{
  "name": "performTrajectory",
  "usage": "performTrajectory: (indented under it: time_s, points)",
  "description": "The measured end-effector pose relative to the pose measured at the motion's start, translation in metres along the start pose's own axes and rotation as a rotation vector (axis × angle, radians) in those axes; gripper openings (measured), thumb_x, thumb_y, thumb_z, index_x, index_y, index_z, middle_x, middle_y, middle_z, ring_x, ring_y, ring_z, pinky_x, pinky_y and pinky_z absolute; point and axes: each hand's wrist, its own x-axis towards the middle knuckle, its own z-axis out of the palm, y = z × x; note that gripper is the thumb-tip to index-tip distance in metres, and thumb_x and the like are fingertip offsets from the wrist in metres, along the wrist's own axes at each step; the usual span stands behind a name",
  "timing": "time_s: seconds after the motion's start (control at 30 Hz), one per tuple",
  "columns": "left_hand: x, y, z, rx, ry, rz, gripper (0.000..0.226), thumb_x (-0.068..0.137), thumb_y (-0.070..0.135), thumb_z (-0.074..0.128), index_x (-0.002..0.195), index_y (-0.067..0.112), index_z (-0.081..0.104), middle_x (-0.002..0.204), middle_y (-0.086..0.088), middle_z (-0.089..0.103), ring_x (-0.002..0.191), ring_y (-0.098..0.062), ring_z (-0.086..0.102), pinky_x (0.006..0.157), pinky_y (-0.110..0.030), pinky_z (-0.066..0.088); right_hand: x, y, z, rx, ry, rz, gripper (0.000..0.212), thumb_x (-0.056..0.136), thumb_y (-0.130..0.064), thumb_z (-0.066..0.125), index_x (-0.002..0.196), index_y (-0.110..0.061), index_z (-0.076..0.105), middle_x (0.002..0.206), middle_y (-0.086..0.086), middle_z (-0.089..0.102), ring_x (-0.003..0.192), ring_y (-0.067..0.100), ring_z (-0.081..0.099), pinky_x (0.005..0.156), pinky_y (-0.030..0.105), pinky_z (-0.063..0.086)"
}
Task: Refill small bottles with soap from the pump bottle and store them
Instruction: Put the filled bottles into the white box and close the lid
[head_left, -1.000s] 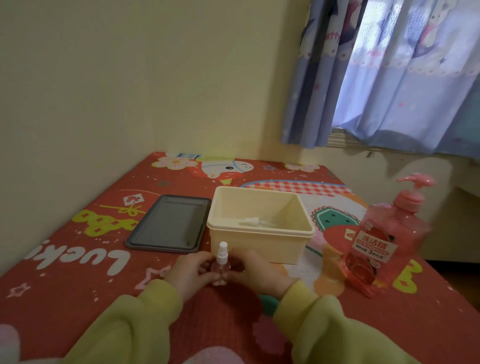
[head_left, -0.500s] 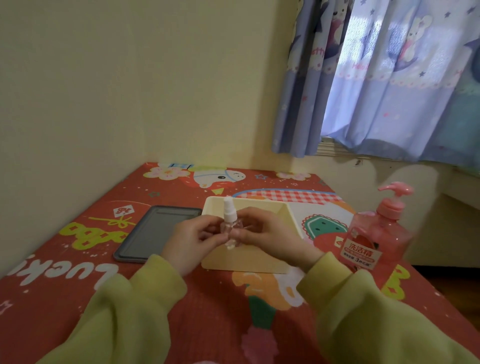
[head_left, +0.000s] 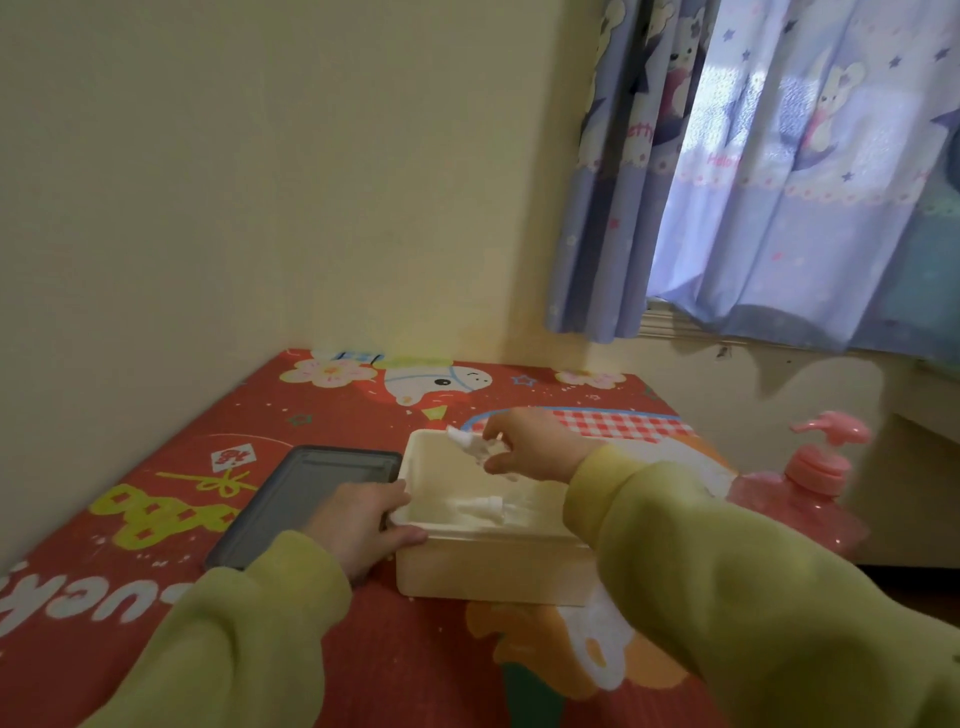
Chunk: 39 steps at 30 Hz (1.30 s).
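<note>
My right hand (head_left: 530, 444) holds a small clear bottle with a white cap (head_left: 467, 441) tilted over the far side of the cream plastic box (head_left: 488, 571). Another small bottle (head_left: 491, 506) lies on its side inside the box. My left hand (head_left: 363, 519) grips the box's near left corner, thumb on the outside and fingers over the rim. The pink pump bottle (head_left: 815, 488) stands to the right of the box, partly behind my right sleeve.
A dark grey lid or tray (head_left: 311, 488) lies flat left of the box, partly under my left hand. Everything sits on a table with a red cartoon cloth (head_left: 208, 467) in a wall corner. A blue curtain (head_left: 779, 182) hangs at the right.
Both hands held the small bottle in front of the box. Now my right hand alone has carried it over the box, and my left hand has dropped to grip the box's corner.
</note>
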Motion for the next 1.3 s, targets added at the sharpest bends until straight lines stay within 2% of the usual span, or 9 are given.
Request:
performTrajectory:
  time_s: [0.1, 0.17, 0.43, 0.57, 0.77, 1.17, 1.3]
  points:
    - [0.007, -0.001, -0.002, 0.049, -0.054, -0.027, 0.060, 0.077, 0.052, 0.062, 0.114, 0.005, 0.061, 0.127, -0.009, 0.060, 0.116, -0.022, 0.055, 0.094, -0.030, 0.042, 0.018, 0.004, 0.025, -0.030, -0.077, 0.028, 0.044, 0.086, -0.023, 0.065, 0.126, -0.010, 0.054, 0.126, 0.010, 0.057, 0.113, 0.027, 0.054, 0.087, 0.030, 0.040]
    - [0.010, -0.002, -0.003, 0.077, -0.077, -0.032, 0.057, 0.079, 0.049, 0.063, 0.114, 0.005, 0.061, 0.128, -0.009, 0.059, 0.117, -0.021, 0.054, 0.096, -0.033, 0.041, 0.026, 0.006, 0.040, -0.035, -0.107, 0.045, 0.042, 0.086, -0.021, 0.065, 0.125, -0.012, 0.055, 0.126, 0.009, 0.058, 0.113, 0.026, 0.055, 0.091, 0.032, 0.043]
    - [0.018, -0.002, -0.009, 0.094, -0.116, -0.021, 0.055, 0.077, 0.045, 0.066, 0.118, 0.009, 0.061, 0.127, -0.008, 0.060, 0.115, -0.021, 0.055, 0.096, -0.032, 0.041, 0.044, 0.011, 0.068, -0.039, -0.181, 0.090, 0.041, 0.081, -0.021, 0.070, 0.120, -0.015, 0.058, 0.120, 0.006, 0.060, 0.106, 0.024, 0.057, 0.088, 0.031, 0.046]
    - [0.017, -0.003, -0.008, 0.079, -0.103, -0.011, 0.058, 0.077, 0.045, 0.066, 0.124, 0.012, 0.058, 0.130, -0.006, 0.058, 0.117, -0.018, 0.054, 0.098, -0.029, 0.040, 0.045, 0.006, 0.079, -0.047, -0.209, 0.071, 0.039, 0.079, -0.022, 0.072, 0.116, -0.015, 0.060, 0.116, 0.005, 0.060, 0.095, 0.020, 0.056, 0.081, 0.027, 0.045]
    - [0.017, -0.004, -0.007, 0.056, -0.096, -0.012, 0.057, 0.076, 0.045, 0.067, 0.122, 0.011, 0.060, 0.129, -0.007, 0.059, 0.116, -0.020, 0.054, 0.098, -0.031, 0.041, 0.047, 0.006, 0.087, -0.094, -0.241, 0.063, 0.036, 0.079, -0.023, 0.071, 0.113, -0.015, 0.060, 0.113, 0.004, 0.061, 0.096, 0.020, 0.055, 0.078, 0.025, 0.043]
    - [0.017, -0.006, -0.004, 0.037, -0.091, -0.009, 0.061, 0.077, 0.046, 0.066, 0.128, 0.014, 0.054, 0.134, -0.004, 0.055, 0.121, -0.018, 0.050, 0.101, -0.030, 0.040, 0.045, 0.007, 0.089, -0.101, -0.294, 0.085, 0.037, 0.084, -0.021, 0.066, 0.119, -0.014, 0.059, 0.118, 0.006, 0.061, 0.104, 0.023, 0.057, 0.094, 0.031, 0.048]
    - [0.017, -0.007, -0.001, 0.054, -0.087, 0.005, 0.061, 0.078, 0.047, 0.064, 0.129, 0.014, 0.052, 0.135, -0.003, 0.054, 0.120, -0.018, 0.050, 0.100, -0.028, 0.039, 0.041, 0.007, 0.088, -0.081, -0.275, 0.106, 0.039, 0.086, -0.025, 0.064, 0.122, -0.014, 0.056, 0.121, 0.006, 0.060, 0.106, 0.023, 0.057, 0.095, 0.031, 0.047]
